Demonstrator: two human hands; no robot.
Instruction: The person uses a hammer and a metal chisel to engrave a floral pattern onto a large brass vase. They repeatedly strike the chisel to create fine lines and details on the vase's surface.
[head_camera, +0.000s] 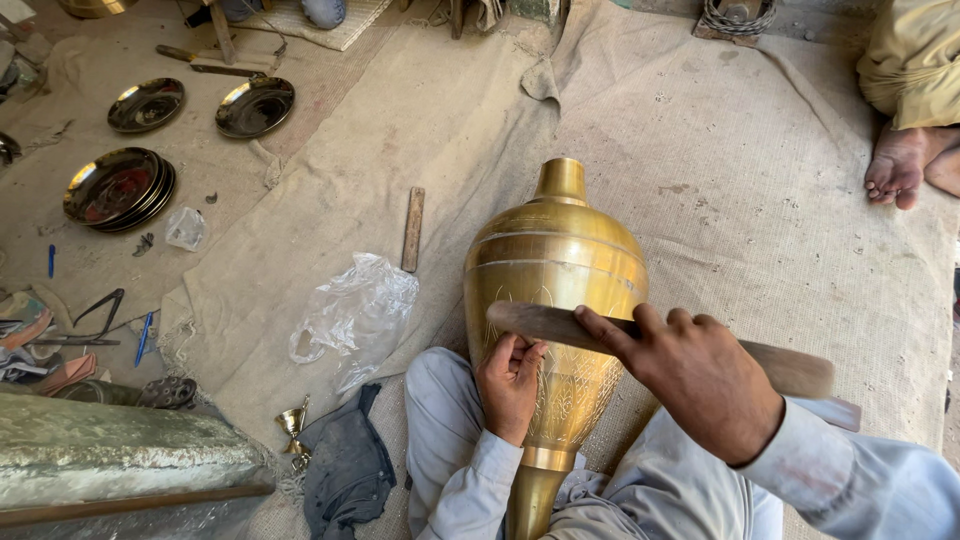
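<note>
A large brass vase (556, 262) lies across my lap, its neck pointing away from me and its foot between my knees. My left hand (509, 383) rests on the engraved lower body, fingers pinched together as if around a small tool, which is hidden from me. My right hand (695, 376) grips a flat wooden stick (790, 367) held crosswise over the vase, just above my left hand.
A crumpled clear plastic bag (356, 312) and a short wooden bar (413, 229) lie on the burlap sheet to the left. Shiny metal plates (118, 187) sit at far left. A small brass cup (293, 421) stands by a grey cloth. Another person's bare foot (895, 166) is at upper right.
</note>
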